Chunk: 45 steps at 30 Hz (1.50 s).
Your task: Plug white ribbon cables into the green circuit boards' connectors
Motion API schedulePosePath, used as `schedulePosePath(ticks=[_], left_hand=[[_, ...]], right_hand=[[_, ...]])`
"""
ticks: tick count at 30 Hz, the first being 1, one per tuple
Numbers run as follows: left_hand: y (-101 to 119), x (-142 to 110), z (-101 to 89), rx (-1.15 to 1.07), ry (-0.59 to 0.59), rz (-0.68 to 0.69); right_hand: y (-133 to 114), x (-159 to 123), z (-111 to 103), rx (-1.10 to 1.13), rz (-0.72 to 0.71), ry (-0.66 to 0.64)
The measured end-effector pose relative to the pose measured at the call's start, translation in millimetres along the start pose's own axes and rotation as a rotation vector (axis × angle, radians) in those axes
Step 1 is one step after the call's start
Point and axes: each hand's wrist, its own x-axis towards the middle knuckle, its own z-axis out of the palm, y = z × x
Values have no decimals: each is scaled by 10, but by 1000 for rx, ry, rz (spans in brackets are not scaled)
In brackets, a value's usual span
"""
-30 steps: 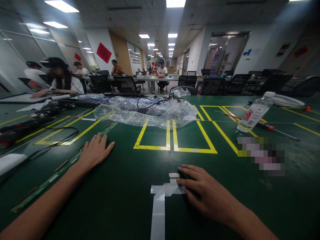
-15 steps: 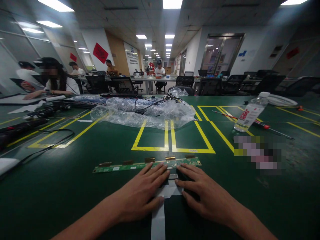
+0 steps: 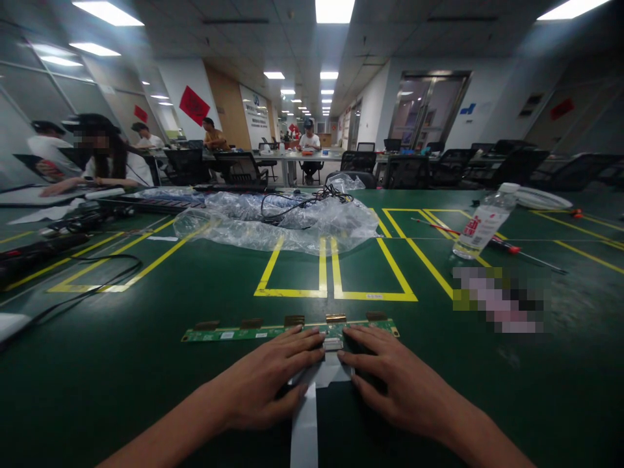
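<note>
A long, narrow green circuit board (image 3: 227,335) with several brown flexible tabs along its far edge lies crosswise on the table. Its middle meets the silvery connector end (image 3: 333,344) of a white flat ribbon cable (image 3: 304,429), which runs back toward me. My left hand (image 3: 268,377) lies palm down with fingers stretched, fingertips at the board's near edge and thumb beside the cable. On the other side, my right hand (image 3: 390,374) has its upper fingers on the board and the others near the connector. Whether the connector is seated is not clear.
Crumpled clear plastic wrap (image 3: 292,227) with black cables lies farther back. To the right stand a clear bottle (image 3: 482,224), a long screwdriver (image 3: 511,249) and a blurred-out item (image 3: 497,299). Black cables (image 3: 104,276) and dark gear lie at left. A co-worker (image 3: 110,156) sits at the far left.
The circuit board's right end has swung toward me, so the board lies straighter and closer to the connector. Both hands have shifted slightly left with the cable.
</note>
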Motion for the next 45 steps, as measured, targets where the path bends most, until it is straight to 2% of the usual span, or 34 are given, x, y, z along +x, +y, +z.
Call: schedulePosePath(ticks=[8,16,26,36,45], left_hand=[[-67,-11,56,29,9,9],[-53,15,61,73,46,14],[-78,-20,132,95,111,-3],[-64,0,134,111,106,-23],[-75,46,110,132,65,-3]], right_hand=[[25,6,13,0,-14,22],[82,15,60,55,-87,116],[120,5,122,64,-73,152],[72,-2,107,56,-91,184],[87,0,145,-39,-39,119]])
